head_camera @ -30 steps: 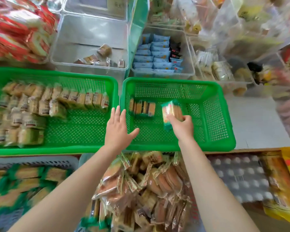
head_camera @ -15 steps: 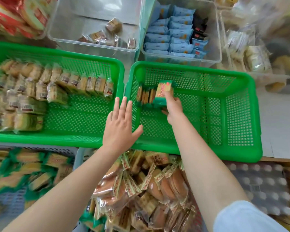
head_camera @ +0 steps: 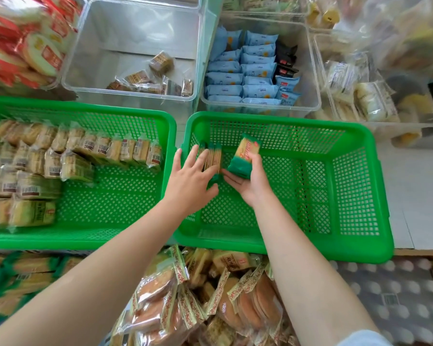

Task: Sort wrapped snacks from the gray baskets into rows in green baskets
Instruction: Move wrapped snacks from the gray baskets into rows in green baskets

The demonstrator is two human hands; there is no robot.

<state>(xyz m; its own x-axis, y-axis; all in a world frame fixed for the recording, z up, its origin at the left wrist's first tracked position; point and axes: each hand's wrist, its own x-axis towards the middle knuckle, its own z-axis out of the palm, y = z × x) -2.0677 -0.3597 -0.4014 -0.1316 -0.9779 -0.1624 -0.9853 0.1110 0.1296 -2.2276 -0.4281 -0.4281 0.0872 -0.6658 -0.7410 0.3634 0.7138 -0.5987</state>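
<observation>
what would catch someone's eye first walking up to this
Two bright green baskets side by side: the left green basket holds rows of wrapped snacks, the right green basket is nearly bare. At its far left corner the left hand steadies a short row while the right hand holds a green-wrapped snack.

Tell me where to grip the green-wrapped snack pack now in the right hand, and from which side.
Grip the green-wrapped snack pack across its two long edges near the middle, coming from below as the right hand does. It is flat, oblong and tilted up on end, and its crimped ends look too floppy to hold. The left hand steadies the short row beside it.
</observation>
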